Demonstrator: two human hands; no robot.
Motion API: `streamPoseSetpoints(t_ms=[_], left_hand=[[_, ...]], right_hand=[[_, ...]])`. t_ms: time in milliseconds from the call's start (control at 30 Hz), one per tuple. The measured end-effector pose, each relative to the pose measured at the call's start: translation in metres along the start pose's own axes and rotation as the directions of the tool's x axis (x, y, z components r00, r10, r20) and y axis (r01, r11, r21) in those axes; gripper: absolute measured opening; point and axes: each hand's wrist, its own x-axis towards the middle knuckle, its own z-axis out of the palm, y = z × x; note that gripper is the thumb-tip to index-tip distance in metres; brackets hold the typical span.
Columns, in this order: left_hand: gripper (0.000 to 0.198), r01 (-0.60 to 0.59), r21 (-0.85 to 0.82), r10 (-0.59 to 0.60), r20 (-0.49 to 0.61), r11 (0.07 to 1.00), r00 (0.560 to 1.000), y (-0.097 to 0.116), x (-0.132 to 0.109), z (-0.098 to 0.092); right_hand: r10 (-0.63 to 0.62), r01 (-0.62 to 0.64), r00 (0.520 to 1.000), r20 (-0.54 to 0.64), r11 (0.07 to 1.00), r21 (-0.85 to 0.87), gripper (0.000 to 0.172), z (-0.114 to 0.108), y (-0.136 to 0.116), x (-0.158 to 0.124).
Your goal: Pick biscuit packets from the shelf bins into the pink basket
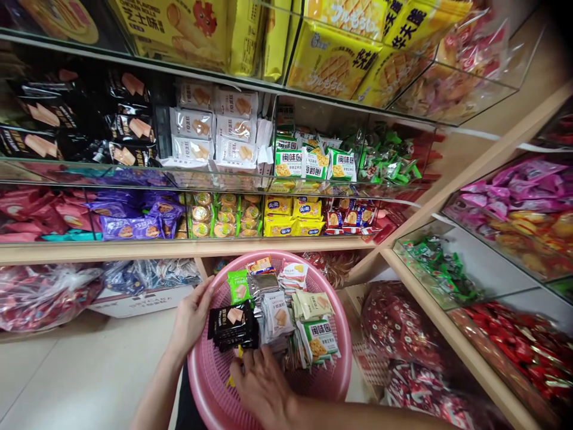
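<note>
**Both hands on a stack of black snack packets in a pink basket**

Gripping from two sides, the left hand [192, 319] cups the left edge of a stack of black packets [233, 325] with its fingers curled against it, while the right hand [264, 385] comes in from below, fingertips touching the stack's lower edge; whether those fingers actually close round the packets cannot be told. The stack lies inside a round pink basket [331, 373], toward its left half, above the bare mesh bottom.

Beside it in the basket are a green packet [239, 286], silver-white packets [275, 316], pale cream packets [313, 304] and green-and-white cracker packs [321, 340], all lying close together and overlapping.

Behind the basket stand clear-fronted shelves [179, 248] filled with snacks: black packets at upper left, white ones in the middle, purple and yellow packs lower down. Red-wrapped sweets in bags [403, 334] sit just to the right of the basket.
</note>
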Motion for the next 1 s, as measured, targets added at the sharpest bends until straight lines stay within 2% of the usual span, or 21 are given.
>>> streamPoseSetpoints(t_ms=[200,633,833,1000], left_hand=[[0.055,-0.002,-0.003,0.002,-0.005,1.000,1.000,0.003,-0.001,0.000],[0.052,-0.013,0.035,0.013,-0.013,0.999,1.000,0.003,-0.001,-0.001],[0.052,-0.019,0.045,0.020,-0.014,0.999,1.000,0.005,-0.002,-0.002],[0.052,-0.019,0.056,0.019,-0.011,0.998,1.000,0.004,-0.001,-0.002]], right_hand=[[0.008,-0.007,1.000,-0.024,0.999,0.045,0.022,0.000,0.001,-0.002],[0.052,-0.066,0.986,0.159,0.994,0.084,0.034,0.005,-0.004,0.004],[0.067,-0.071,0.996,0.055,0.995,0.075,0.034,0.017,-0.001,0.002],[0.071,-0.071,0.997,0.000,0.994,0.078,0.031,0.015,0.000,-0.001]])
